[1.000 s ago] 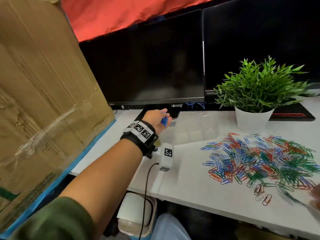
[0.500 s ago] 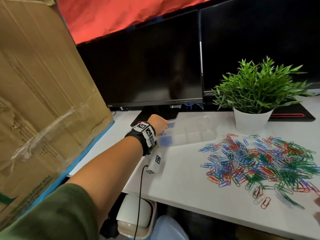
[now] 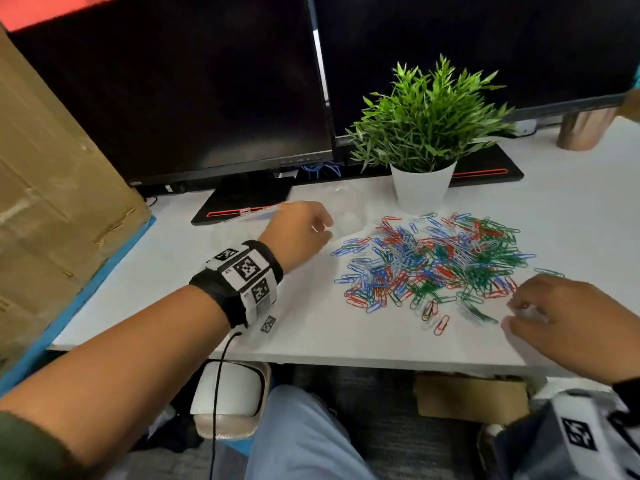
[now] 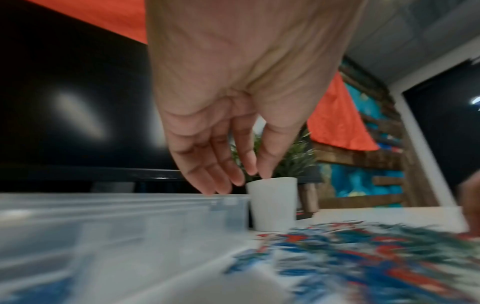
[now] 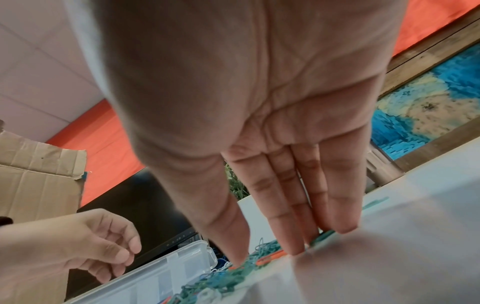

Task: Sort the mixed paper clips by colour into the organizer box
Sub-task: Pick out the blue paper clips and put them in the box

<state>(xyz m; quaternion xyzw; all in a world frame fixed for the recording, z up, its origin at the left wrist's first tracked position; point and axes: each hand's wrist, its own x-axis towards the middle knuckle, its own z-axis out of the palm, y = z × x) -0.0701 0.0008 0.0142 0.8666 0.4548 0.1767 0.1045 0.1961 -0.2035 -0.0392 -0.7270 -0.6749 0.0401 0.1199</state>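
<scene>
Blue clip gone from left hand (image 3: 298, 233), now empty above organizer box (image 5: 166, 273).

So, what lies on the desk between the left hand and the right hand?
The mixed paper clip pile lies between the left hand and the right hand, on the white desk; the head view shows it.

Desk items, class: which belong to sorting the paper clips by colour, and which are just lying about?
Part of the job:
- pile of mixed paper clips
- clear organizer box
- left hand, empty, beside the box
- right hand, fingers on the green clips at the pile's edge

Just lying about:
- potted plant
- two dark monitors
- cardboard box
</scene>
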